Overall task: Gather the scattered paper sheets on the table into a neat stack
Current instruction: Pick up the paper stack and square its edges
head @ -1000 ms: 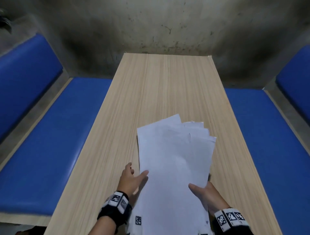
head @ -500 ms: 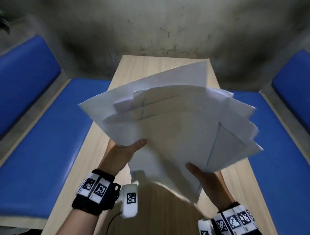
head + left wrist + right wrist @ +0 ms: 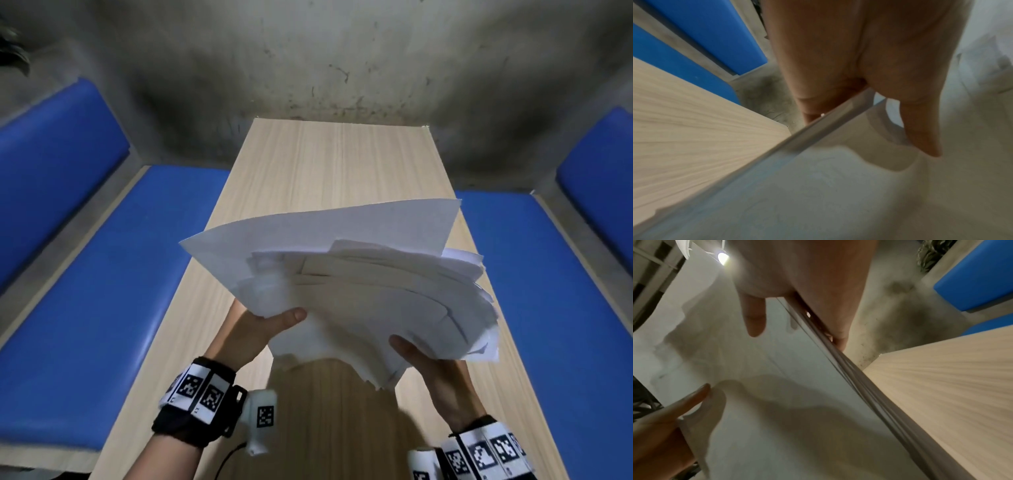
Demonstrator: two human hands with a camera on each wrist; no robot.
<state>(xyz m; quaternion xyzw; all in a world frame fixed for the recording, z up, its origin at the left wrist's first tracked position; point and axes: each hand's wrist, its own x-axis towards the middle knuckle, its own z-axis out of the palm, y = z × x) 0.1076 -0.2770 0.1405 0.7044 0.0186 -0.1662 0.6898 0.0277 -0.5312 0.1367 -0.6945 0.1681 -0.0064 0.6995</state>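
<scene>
In the head view, both hands are holding a loose bundle of white paper sheets (image 3: 359, 287) up in the air above the near half of the long pale wood-grain table (image 3: 335, 164). The left hand (image 3: 253, 335) is pinching the bundle's near left edge, thumb on top; the right hand (image 3: 435, 373) is gripping the near right edge the same way. The sheets are fanning out unevenly, corners sticking out to the right and one large sheet standing higher at the far side. With edges this misaligned, a loosely caught sheet could slip out and drop onto the table or onto the blue padded benches (image 3: 113, 274) on either side.

In the left wrist view, the thumb is lying on the blurred top sheet (image 3: 838, 186), the fingers (image 3: 807, 104) are curling under its edge.

In the right wrist view, the separate edges of the layered sheets (image 3: 849, 369) are showing plainly, clamped between thumb and fingers (image 3: 838, 331).
</scene>
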